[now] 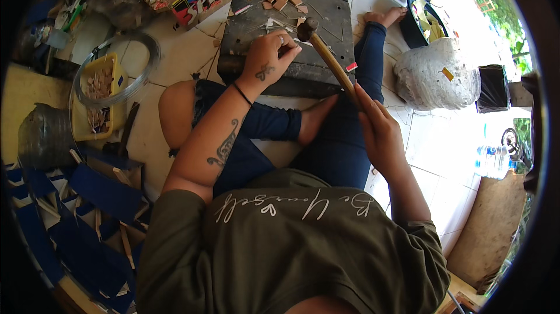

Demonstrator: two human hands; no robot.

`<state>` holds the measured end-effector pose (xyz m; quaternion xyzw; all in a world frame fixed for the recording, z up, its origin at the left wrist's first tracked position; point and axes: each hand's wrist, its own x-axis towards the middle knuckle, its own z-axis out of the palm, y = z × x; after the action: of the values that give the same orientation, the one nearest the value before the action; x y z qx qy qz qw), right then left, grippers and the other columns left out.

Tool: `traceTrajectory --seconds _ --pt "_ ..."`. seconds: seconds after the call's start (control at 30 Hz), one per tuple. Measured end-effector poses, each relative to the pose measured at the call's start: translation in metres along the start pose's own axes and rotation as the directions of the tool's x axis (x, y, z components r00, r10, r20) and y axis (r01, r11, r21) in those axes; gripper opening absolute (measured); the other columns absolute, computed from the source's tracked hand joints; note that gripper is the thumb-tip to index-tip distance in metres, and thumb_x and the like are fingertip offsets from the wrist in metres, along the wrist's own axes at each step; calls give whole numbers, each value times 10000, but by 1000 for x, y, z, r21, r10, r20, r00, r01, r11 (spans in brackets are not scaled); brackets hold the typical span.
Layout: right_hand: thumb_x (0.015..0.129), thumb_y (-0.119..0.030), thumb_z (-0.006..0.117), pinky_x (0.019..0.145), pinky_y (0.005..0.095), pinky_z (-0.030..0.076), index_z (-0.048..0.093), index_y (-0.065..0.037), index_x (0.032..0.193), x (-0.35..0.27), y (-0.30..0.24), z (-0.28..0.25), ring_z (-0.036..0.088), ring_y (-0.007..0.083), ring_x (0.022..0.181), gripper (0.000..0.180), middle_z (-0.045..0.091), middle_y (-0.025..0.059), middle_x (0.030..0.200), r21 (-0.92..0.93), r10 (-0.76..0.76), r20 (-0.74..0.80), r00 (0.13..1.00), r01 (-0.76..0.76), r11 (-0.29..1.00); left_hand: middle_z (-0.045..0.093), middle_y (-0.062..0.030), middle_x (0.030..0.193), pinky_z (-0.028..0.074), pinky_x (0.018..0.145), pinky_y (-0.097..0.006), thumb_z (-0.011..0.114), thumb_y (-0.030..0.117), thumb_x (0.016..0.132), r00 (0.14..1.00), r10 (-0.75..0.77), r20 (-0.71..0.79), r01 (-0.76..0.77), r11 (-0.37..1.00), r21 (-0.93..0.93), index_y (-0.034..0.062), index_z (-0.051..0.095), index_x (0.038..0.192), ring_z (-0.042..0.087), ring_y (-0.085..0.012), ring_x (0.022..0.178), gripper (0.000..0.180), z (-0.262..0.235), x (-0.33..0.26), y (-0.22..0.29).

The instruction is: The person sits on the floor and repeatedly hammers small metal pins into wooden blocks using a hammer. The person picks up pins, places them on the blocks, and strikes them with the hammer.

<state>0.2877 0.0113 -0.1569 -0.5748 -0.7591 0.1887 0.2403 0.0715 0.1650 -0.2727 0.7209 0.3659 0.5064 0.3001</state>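
two hands show in the head view: the right hand grasps the hammer near its handle's end, presumably for leverage, its head above the bench, while the left hand pinches over the near edge, contents untellable, and wooden tiles heap toward the far edge, perhaps sparing working room.

Hammer: tan wooden handle, dark rounded head. Slanted, head toward 11 o'clock, handle toward 5, overlapping dark block in view. Block scuffed, flat-topped, at 12 o'clock.
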Motion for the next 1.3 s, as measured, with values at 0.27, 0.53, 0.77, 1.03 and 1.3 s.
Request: traceTrajectory --seconds 0.27,0.53,0.77,1.03,1.3 --pt "924 -12 534 695 389 505 458 -114 1427 -1 9 7 639 354 798 518 603 164 937 -40 -45 -57 997 43 998 602 -63 737 464 620 -280 696 40 831 998 -37 52 33 997 71 -14 622 766 588 -154 656 112 -5 1 2" --pt "928 -19 531 652 404 497 441 -122 1437 -2 10 17 627 352 745 527 598 151 919 -64 -84 -128 988 76 995 634 -105 739 478 580 -326 710 53 797 1000 -12 1 12 1000 13 -12 635 736 619 -241 618 116 -2 0 2" --pt "929 -24 533 660 410 498 449 -120 1430 -2 8 17 628 360 756 517 596 161 922 -20 -36 -65 997 35 999 628 -106 731 479 582 -329 707 49 797 1000 -9 -8 9 1000 7 -11 628 734 621 -239 618 118 -2 2 2" --pt "926 -10 533 755 401 510 465 -84 1413 8 24 21 646 355 849 497 620 172 1001 -9 -127 -191 973 127 992 630 -105 743 483 602 -340 706 78 803 999 -45 24 44 998 52 1 643 747 620 -245 636 115 -3 0 3" --pt "906 -168 575 713 450 514 542 -193 1337 73 85 47 641 331 857 433 585 114 1004 -376 175 -270 947 -271 886 652 -49 814 498 648 -279 693 111 866 985 -54 -166 54 999 1 26 687 871 634 -143 725 86 -30 -4 4"
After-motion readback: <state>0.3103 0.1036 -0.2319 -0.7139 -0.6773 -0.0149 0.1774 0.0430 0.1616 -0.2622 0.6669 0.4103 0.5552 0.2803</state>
